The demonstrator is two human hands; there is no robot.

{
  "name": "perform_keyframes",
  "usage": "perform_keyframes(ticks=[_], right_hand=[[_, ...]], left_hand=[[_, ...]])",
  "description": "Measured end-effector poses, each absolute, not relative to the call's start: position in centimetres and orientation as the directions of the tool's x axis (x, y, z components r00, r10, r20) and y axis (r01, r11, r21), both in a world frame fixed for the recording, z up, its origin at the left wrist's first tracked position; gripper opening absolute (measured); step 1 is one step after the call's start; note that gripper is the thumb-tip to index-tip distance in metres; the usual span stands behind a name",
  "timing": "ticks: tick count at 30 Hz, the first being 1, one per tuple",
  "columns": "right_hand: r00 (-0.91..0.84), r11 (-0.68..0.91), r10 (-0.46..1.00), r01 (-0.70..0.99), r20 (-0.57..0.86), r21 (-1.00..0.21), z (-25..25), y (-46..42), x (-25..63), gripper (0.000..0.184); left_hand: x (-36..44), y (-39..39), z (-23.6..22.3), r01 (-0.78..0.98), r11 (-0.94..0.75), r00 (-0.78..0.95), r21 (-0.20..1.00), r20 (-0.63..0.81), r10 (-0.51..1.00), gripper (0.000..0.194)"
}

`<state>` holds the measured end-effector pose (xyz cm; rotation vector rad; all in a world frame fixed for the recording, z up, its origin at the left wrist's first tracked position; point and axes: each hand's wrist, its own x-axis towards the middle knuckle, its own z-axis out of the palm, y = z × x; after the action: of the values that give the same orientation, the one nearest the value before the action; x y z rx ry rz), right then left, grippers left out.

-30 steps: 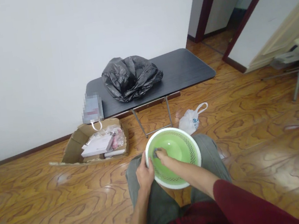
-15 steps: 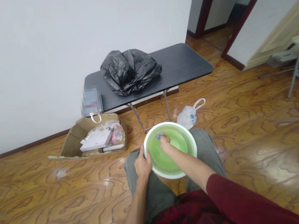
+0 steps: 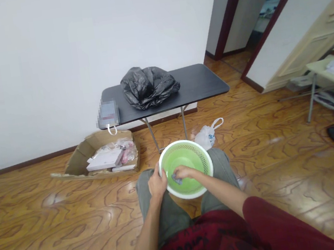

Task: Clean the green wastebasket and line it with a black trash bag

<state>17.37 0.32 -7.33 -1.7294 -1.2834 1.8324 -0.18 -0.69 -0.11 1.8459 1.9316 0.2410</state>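
A round green strainer basket with a white rim (image 3: 205, 162) rests on my knees, low in the middle of the view. My left hand (image 3: 157, 183) is closed round its left rim. My right hand (image 3: 185, 172) reaches inside the basket, fingers pinched on a small grey-blue cloth (image 3: 176, 178) pressed against the green inner wall near the left side.
A black folding table (image 3: 198, 83) with a crumpled black plastic bag (image 3: 149, 86) stands against the white wall. On the wooden floor sit an open cardboard box (image 3: 80, 162) of packages and a white plastic bag (image 3: 206, 136). A second table (image 3: 327, 73) and a doorway are at right.
My right hand with the cloth has moved from the far inner wall of the basket down to the near left side. The camera has pulled back a little; my left hand stays on the rim.
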Motion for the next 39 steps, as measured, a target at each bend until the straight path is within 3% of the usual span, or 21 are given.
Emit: perform_keyframes(ticks=[2,5,7,9,11,14,27,31,36,39], right_hand=[[-0.122,-0.435,0.849,0.393,-0.514,-0.810,-5.5,0.7,18.4,0.014],[0.008,-0.130,0.989,0.535,-0.149,-0.835,-2.1,1.9,20.7,0.021],[0.009,0.060,0.996,0.677,0.090,-0.734,0.0,2.8,22.7,0.028],[-0.014,0.131,0.980,0.792,0.197,-0.597,1.5,3.6,24.7,0.031],[-0.039,0.131,0.981,0.859,0.192,-0.495,2.2,4.2,26.1,0.033],[-0.065,0.110,0.991,0.891,0.115,-0.440,2.3,4.9,26.8,0.035],[-0.270,0.287,0.957,0.814,0.109,-0.504,2.3,6.1,24.9,0.045],[-0.163,0.197,0.980,0.848,0.110,-0.493,0.8,4.7,28.1,0.043],[0.039,0.031,0.993,0.824,0.111,-0.565,-0.3,3.7,29.7,0.039],[0.062,0.022,0.990,0.813,0.125,-0.582,-0.3,4.4,28.5,0.037]], left_hand=[[-0.3,-0.8,-0.1,0.907,0.073,0.014,0.414,-0.202,0.979,0.055],[-0.4,-1.0,-0.2,0.921,0.039,0.045,0.387,-0.207,0.977,0.057],[-0.3,-1.1,-0.2,0.929,0.015,0.067,0.370,-0.206,0.976,0.058],[-0.3,-1.3,-0.1,0.930,-0.002,0.080,0.368,-0.195,0.978,0.059],[-0.3,-1.4,-0.1,0.925,-0.008,0.082,0.381,-0.178,0.981,0.058],[-0.4,-1.6,-0.2,0.917,-0.012,0.083,0.398,-0.160,0.984,0.057],[-1.0,-1.9,-0.5,0.873,0.010,0.057,0.488,-0.124,0.991,0.055],[-1.2,-1.6,-0.5,0.826,0.063,0.022,0.561,-0.144,0.989,0.053],[-1.1,-1.0,-0.7,0.747,0.097,-0.006,0.658,-0.139,0.990,0.047],[-0.9,-0.8,-0.7,0.727,0.088,-0.001,0.680,-0.128,0.992,0.046]])
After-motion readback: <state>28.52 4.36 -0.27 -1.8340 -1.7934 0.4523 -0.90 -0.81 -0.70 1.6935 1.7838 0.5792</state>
